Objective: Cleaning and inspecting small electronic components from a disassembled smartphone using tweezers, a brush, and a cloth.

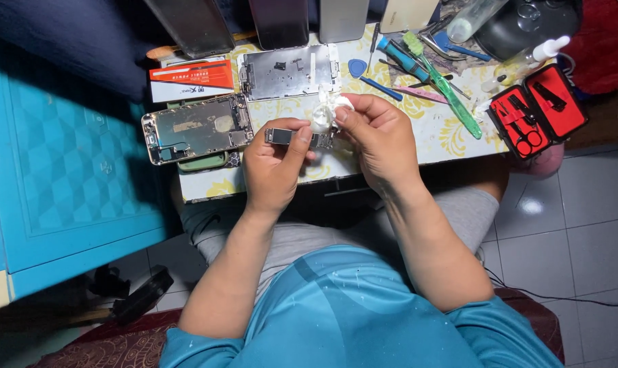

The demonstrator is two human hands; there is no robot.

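Pinching small circuit board (296,137) in left hand (273,165); right hand (375,136) pinching white wipe (327,112), probably cloth. Better: light strokes, board steady.

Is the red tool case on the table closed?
No, the red tool case lies open on the table, showing small tools inside.

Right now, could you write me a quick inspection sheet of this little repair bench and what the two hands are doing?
Surface: small table with a yellow floral cover.
Job's things: small dark circuit part, white wad.
Hands: left hand pinches the part; right hand presses the wad against it.
Clutter: opened phone frame, metal plate, green toothbrush, red tool case, red and white box.
Cables: thin black cable on the floor.
Surroundings: turquoise cabinet, white tiled floor.
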